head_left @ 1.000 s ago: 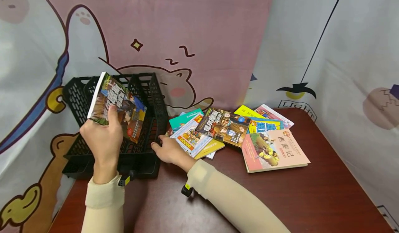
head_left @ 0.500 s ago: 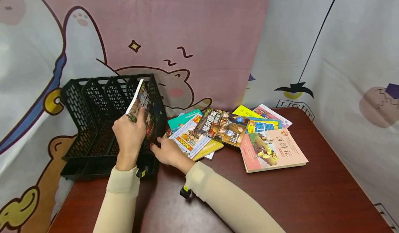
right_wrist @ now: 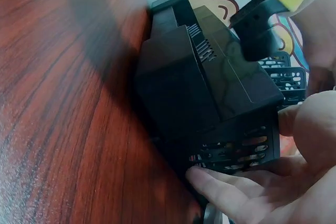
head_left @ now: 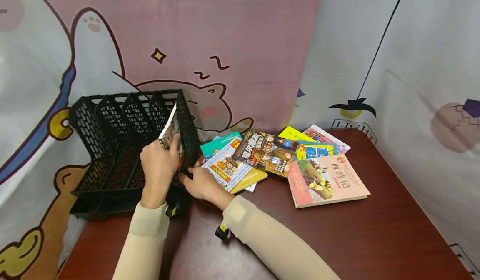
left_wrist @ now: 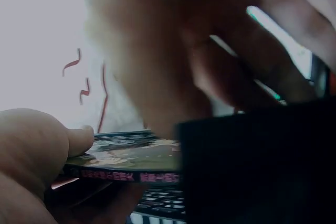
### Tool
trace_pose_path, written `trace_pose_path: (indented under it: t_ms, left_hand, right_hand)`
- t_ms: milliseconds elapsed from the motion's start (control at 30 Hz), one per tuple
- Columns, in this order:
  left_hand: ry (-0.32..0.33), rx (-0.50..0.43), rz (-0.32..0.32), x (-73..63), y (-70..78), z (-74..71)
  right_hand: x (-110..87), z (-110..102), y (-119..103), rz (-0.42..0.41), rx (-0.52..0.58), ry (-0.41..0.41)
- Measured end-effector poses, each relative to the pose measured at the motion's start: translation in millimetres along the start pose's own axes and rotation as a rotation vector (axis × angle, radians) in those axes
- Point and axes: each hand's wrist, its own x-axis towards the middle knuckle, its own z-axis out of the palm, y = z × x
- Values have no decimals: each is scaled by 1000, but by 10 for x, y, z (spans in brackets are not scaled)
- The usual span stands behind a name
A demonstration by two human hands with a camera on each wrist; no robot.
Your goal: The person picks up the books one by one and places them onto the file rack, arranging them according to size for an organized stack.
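Observation:
A black desk file rack (head_left: 112,155) with upright dividers stands at the left of the table. My left hand (head_left: 159,163) grips a paperback book (head_left: 170,123) with a white edge and a dark illustrated cover. The book stands nearly upright in the rack's rightmost compartment, its lower part hidden by the hand. In the left wrist view the thumb lies on the cover of the book (left_wrist: 131,156). My right hand (head_left: 204,184) holds the rack's right side wall near the front; in the right wrist view its fingers (right_wrist: 226,190) lie against the perforated outer face.
Right of the rack lies a loose spread of several books: a comic with a white-blue cover (head_left: 226,167), a dark-covered one (head_left: 268,153), a yellow-blue one (head_left: 316,151) and a pink one (head_left: 330,180). A printed curtain (head_left: 240,42) hangs behind the table (head_left: 375,238).
My left hand has carried the book rightward, turned it edge-on and lowered it into the rightmost compartment. The right hand has stayed at the rack's side.

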Motion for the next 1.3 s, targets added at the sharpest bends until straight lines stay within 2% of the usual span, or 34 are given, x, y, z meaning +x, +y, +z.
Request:
trace_pose_path:
  t_ms: [133, 300, 367, 433, 533, 733, 800, 1000, 1100, 1233, 1300]
  left_hand:
    - [-21, -11, -29, 0, -46, 78]
    - [-37, -18, -37, -8, -86, 139]
    - [-73, -29, -42, -17, -95, 168]
    - [-122, -37, -48, -25, -104, 202]
    - [-186, -35, -55, -41, -123, 251]
    - [-230, -72, -66, -67, -154, 322]
    - [-248, -82, -64, -75, -160, 347]
    - [-334, -97, -86, -104, -137, 355]
    - [-298, -110, -75, -86, -101, 297]
    - [-179, -142, -28, -31, -23, 179]
    - [-125, -169, -3, -11, 27, 128]
  right_hand:
    - [83, 62, 101, -27, -14, 11]
    - [84, 65, 108, -51, -21, -6]
    - [31, 9, 48, -56, -5, -19]
    - [93, 93, 134, -82, -45, 12]
    - [99, 108, 152, -91, -51, 21]
    - [80, 103, 169, -96, -42, 34]
    - [128, 169, 266, -121, -68, 64]
    - [-29, 40, 237, -79, 37, 15]
    - [-164, -82, 192, -61, 203, -14]
    - [-294, -313, 167, -84, 423, -42]
    - [-344, -472, 172, -108, 452, -46]
